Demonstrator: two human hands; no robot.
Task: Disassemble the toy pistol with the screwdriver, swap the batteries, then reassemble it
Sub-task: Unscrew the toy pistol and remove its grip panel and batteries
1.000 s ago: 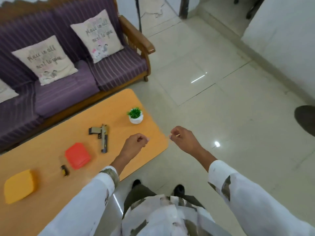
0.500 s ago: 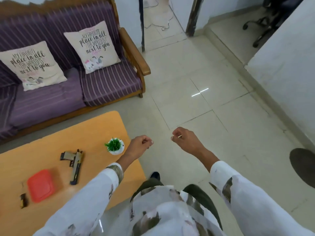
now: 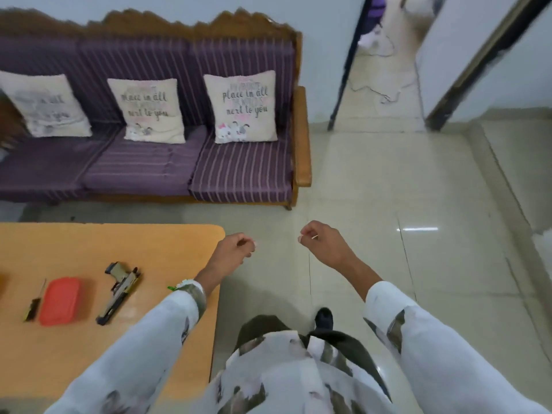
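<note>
Toy pistol [image 3: 121, 292] lies flat on the orange counter [image 3: 89, 243], nobody touching it, with a red box [image 3: 60, 300] just beside it to the left and a thin screwdriver [image 3: 34, 304] beyond the box. Seen from the head, both hands hang apart over the tiled floor [image 3: 388, 180], off the counter: the left hand [image 3: 236, 249] is curled into a loose fist with nothing showing in it, while the right hand [image 3: 322, 245] pinches a tiny pale sliver [image 3: 314, 237] I cannot make out

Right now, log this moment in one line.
left hand: curled, past table edge | right hand: pinching small pale bit | pistol, screwdriver, red box: on table, untouched
</note>
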